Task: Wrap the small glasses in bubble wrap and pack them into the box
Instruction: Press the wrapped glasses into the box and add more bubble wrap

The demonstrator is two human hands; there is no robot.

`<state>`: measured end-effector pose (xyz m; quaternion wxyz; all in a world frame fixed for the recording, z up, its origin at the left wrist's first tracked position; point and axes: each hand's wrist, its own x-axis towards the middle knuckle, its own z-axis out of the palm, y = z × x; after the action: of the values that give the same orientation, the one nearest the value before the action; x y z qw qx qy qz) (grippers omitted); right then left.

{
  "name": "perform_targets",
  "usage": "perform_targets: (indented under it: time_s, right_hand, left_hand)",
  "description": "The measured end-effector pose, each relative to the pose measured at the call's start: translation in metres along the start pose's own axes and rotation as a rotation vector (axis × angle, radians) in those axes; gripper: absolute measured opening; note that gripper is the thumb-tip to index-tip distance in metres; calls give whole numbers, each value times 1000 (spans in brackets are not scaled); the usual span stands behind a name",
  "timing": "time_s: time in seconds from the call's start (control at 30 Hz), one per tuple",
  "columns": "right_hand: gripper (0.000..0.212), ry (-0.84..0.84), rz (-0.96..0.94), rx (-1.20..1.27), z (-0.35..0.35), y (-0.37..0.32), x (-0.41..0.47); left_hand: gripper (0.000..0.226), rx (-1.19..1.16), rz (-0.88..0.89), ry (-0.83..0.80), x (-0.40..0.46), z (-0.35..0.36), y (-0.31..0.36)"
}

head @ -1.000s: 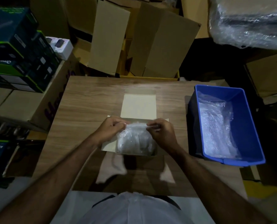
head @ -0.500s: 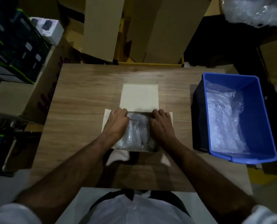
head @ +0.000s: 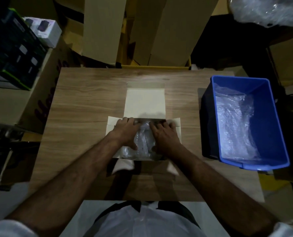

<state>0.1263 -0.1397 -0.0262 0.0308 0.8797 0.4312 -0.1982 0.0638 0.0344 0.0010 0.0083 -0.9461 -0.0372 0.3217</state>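
Pressing down at frame centre, the left hand (head: 127, 132) and right hand (head: 164, 135) lie flat, fingers straight, on the bubble-wrapped bundle (head: 143, 142), which now sits inside the open box (head: 177, 123); a second ago they pinched it above the opening. The packing step looks nearly done. The bundle is a cloudy, crinkled lump, the glasses inside it unseen. Farther right, a blue bin (head: 275, 127) holds more bubble wrap (head: 234, 120).
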Motion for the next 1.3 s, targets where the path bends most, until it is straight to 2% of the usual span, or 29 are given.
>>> perform_targets:
  time_s: [0.13,0.23,0.33,0.43,0.57,0.73,0.97,1.03,1.07,1.2,1.3]
  right_hand:
    - [101,-6,4,-4,-3,-2,1]
    - [100,11,5,-1,-5,-3,0]
    - [92,89,-16,9,-4,-3,-11]
    - [83,279,-13,89,-4,1,-31]
    - [76,460,33,83,-14,17,-55]
    - [70,548,169,59,-31,62,-85]
    - [67,638,382,148,-18,156,-140]
    - [70,604,412,205,-9,187,-154]
    - [76,533,425,243,-5,202,-160]
    - [103,26,384,209,6,250,-161]
    - [104,-139,305,135,16,264,-145]
  left_hand:
    - [108,32,5,-86,2,-4,-4]
    - [108,15,-6,-67,-4,-8,-2]
    - [101,-63,-24,74,-22,1,0]
    - [90,-190,-11,257,-44,10,11]
    - [82,-239,6,396,-51,8,37]
    - [72,-250,76,578,-35,-13,75]
    - [62,-271,308,746,11,-48,160]
    - [59,-261,376,782,25,-56,186]
    - [59,-253,397,787,32,-60,199]
    - [60,-196,364,655,62,-68,232]
    - [64,-170,304,538,79,-65,240]
